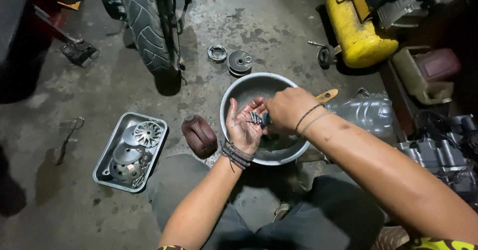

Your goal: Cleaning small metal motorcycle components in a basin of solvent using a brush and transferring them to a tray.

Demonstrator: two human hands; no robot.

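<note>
While the left hand [244,125] cups bolts [255,117] open-palmed over the metal basin [239,88], right-hand fingers [279,125] grip a brush [323,96].

Dim workshop, light from above centre falling on the concrete floor [259,21]. Frame corners drop to near black. Mild glare on the metal basin [234,93] rim and yellow tank [356,28]. Hard shadow under the tyre [147,26]. Focus sharp; slight wide-angle stretch at the edges.

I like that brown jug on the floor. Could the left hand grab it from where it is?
Probably yes. The brown jug stands just beside the left hand with nothing between them, but that palm is cupping small bolts, so it isn't free.
</note>
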